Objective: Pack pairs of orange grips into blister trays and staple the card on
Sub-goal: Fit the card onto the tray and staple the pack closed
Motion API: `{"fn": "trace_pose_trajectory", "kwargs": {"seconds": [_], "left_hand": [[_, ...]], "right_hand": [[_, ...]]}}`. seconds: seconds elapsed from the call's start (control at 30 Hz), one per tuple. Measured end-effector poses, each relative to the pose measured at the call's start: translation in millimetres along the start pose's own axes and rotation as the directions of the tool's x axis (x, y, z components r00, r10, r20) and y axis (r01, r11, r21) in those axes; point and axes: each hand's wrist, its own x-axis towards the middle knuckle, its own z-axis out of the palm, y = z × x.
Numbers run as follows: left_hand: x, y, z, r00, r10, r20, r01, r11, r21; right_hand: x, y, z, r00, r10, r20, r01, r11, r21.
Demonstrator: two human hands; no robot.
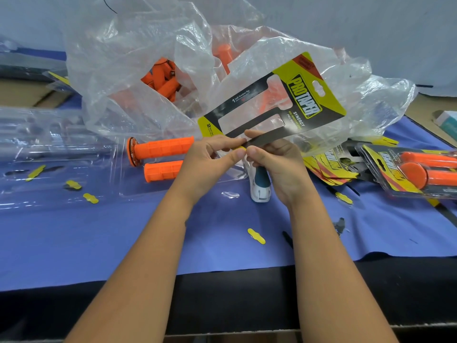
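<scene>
Card held tilted above the blue cloth, my left hand and right hand each pinching its lower strip between thumb and curled fingers. 2 grips lie in a clear tray just left of my hands; more sit in the bag behind, the stapler beneath my right hand.

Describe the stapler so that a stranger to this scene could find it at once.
Start at the blue cloth over the table and look just beyond the two hands holding the card. The stapler lies there, partly hidden under the right hand. It is the only white and teal thing among orange grips and yellow scraps.
</scene>
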Motion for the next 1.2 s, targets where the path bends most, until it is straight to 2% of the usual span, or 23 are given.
{"fn": "trace_pose_trajectory", "kwargs": {"seconds": [0.57,0.67,0.77,0.83,0.9,1.03,1.2], "left_hand": [[-3,5,1,0.999,-0.029,-0.02,0.028,1.0,-0.014],[-1,1,4,0.997,-0.012,-0.081,0.014,1.0,0.026],[-2,-4,9,0.98,0.082,-0.183,-0.044,0.978,0.204],[-3,-7,10,0.959,0.217,-0.184,-0.131,0.911,0.392],[-3,-9,11,0.94,0.301,-0.16,-0.188,0.849,0.494],[-2,-10,12,0.92,0.356,-0.165,-0.228,0.827,0.514],[-2,-7,15,0.93,0.269,-0.252,-0.152,0.902,0.403]], "right_hand": [[0,1,-3,0.997,-0.033,0.074,0.033,0.999,-0.002],[0,1,-3,0.997,-0.027,0.07,0.027,1.0,0.008],[2,3,1,0.999,0.011,-0.036,-0.01,1.0,0.023],[4,5,5,0.985,0.038,-0.167,-0.024,0.996,0.085],[5,8,7,0.968,0.038,-0.246,-0.009,0.993,0.12],[4,10,10,0.965,-0.011,-0.262,0.012,1.0,0.003],[3,5,12,0.975,-0.078,-0.206,0.056,0.992,-0.112]]}}
